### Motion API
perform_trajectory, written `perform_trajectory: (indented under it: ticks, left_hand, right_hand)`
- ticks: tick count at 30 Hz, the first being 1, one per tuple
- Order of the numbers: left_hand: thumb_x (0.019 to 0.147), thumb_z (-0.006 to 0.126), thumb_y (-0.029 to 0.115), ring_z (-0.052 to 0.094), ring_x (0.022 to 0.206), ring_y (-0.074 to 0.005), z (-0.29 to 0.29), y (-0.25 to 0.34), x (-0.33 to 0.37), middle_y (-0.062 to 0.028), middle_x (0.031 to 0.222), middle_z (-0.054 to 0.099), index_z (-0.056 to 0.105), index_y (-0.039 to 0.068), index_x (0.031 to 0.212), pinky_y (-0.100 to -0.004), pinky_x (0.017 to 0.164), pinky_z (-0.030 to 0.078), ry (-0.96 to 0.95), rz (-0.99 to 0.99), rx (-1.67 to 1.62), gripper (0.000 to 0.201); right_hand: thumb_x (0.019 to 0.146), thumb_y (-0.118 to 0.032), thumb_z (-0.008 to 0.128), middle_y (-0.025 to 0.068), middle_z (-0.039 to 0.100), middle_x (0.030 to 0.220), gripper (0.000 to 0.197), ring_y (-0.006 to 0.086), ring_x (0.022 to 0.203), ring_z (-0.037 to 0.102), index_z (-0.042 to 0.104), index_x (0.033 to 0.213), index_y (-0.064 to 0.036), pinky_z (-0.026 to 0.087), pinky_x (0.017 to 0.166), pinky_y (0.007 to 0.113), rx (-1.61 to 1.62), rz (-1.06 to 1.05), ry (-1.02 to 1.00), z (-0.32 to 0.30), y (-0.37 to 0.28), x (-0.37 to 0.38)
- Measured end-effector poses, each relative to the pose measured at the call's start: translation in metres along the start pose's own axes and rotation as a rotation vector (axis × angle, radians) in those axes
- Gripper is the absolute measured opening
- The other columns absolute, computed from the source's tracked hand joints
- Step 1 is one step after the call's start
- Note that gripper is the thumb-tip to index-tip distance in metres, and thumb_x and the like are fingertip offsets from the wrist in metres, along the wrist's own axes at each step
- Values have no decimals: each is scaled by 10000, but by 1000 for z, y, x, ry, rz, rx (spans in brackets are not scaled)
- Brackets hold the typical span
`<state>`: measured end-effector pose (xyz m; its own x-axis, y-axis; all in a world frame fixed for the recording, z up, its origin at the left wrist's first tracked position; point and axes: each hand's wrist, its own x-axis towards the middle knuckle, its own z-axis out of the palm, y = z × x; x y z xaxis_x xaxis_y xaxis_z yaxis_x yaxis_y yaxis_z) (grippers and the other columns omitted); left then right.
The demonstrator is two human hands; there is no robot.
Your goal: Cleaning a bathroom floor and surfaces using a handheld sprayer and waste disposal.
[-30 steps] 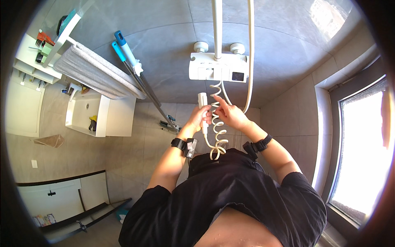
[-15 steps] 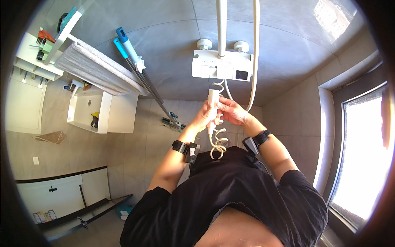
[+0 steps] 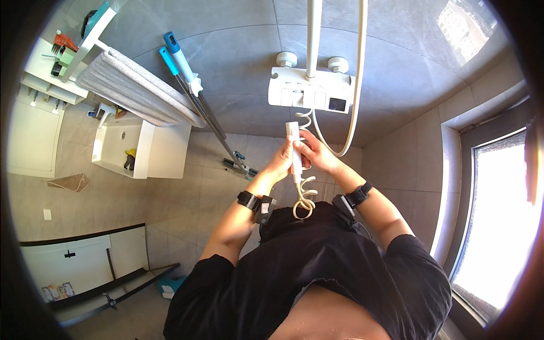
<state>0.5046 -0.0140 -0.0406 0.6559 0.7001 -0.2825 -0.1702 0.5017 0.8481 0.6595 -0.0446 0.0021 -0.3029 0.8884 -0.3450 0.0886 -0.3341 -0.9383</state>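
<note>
A slim white handheld sprayer stands nearly upright in front of my body, and a cream coiled hose hangs from its lower end. My left hand is closed around its left side. From the right, my right hand grips it too, with the thumb lying across its front; some of the fingers are hidden behind. Just beyond the hands, a white shower mixer unit with a small dark display is fixed to the grey wall. More of the coil shows between the mixer and the sprayer.
A white riser pipe and a looping shower hose run up the wall. To the left are long-handled cleaning tools, a grey towel on a rail and a white washbasin. A bright window is at the right.
The view has shifted slightly. My right thumb has moved onto the front of the sprayer, and its lower end now shows more clearly. Both hands still hold it.
</note>
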Motion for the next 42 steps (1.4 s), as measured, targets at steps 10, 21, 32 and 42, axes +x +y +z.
perform_trajectory:
  ticks: [10,21,32,42]
  left_hand:
    - [995,458,500,521,704,-90,-7,20,44,-35,967,624,585,10,1148,-230,673,449,478,204,227,529]
    - [940,650,227,522,603,-44,-2,36,82,-35,843,691,672,33,937,-201,581,452,416,333,-110,196]
    - [934,655,263,514,600,-29,8,47,65,-33,911,705,675,49,1056,-168,536,437,479,170,-105,247]
    - [917,639,145,533,841,-58,16,47,42,-8,1164,636,552,122,1342,-215,723,440,310,182,-145,434]
  right_hand:
    - [1031,-463,360,113,636,1115,496,128,858,607,435,1312,-62,510,769,282,448,-186,118,-15,23,-16]
    - [1030,-454,381,26,566,1022,480,115,959,521,531,1245,-52,420,877,285,171,-212,45,-16,41,-46]
    - [1022,-377,456,19,564,1012,427,120,914,506,511,1284,-44,428,858,276,219,-242,123,-5,53,-44]
    - [1013,-441,438,27,561,1103,488,127,999,521,458,1327,-67,411,913,290,270,-287,41,3,39,-51]
